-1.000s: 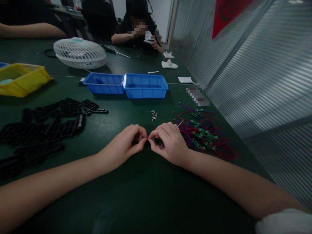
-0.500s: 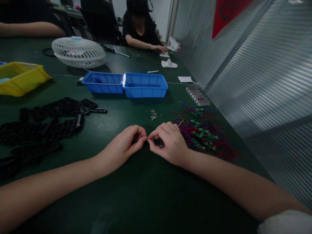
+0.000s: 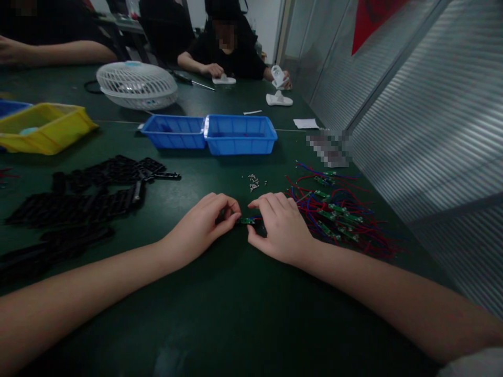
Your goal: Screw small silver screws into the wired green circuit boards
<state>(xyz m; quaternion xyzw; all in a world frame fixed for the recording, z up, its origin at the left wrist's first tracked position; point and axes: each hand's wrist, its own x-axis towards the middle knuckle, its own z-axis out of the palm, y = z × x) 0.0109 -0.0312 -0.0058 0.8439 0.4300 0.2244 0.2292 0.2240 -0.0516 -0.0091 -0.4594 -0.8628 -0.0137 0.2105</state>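
Note:
A small green circuit board [image 3: 247,221] with red and blue wires lies between my hands, its left end at the fingertips of my left hand [image 3: 206,220]. That hand is closed in a pinch on the board's end; a dark part is partly visible there. My right hand [image 3: 279,225] is open around the board's right side, thumb and forefinger apart. A thin rod [image 3: 304,198] shows behind the right knuckles; whether the hand holds it I cannot tell. Small screws [image 3: 253,183] lie in a loose pile just beyond the hands.
Wired circuit boards [image 3: 338,214] are heaped at right. Black plastic parts [image 3: 86,204] lie in rows at left. Beyond stand blue bins [image 3: 241,144], a yellow bin [image 3: 51,141] and a white fan grille [image 3: 135,86]. Across the table, a person [image 3: 231,52] handles white parts.
My right thumb and forefinger have parted, and the green board now shows between my hands. The view has shifted slightly left. The person opposite has spread their hands apart.

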